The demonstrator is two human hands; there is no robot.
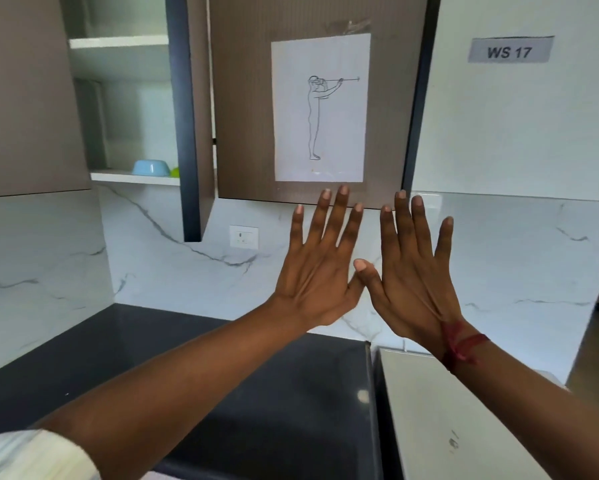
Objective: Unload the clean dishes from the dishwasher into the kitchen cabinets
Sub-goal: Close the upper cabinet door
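**A:** what are the hands doing here?

**B:** both are being held up flat, backs to the camera. The left hand (320, 271) and right hand (414, 282) are spreading their fingers (339, 216) wide and gripping nothing, with the thumbs meeting in the middle above the dark counter (256, 393).

**A:** and the dishes?

**B:** a blue bowl (150, 167) is sitting on the shelf (135, 178) of the open cabinet at upper left. A green thing (175, 172) is just beside it, mostly hidden. A paper (320, 109) with a line drawing is hanging on the cabinet door (242, 98).
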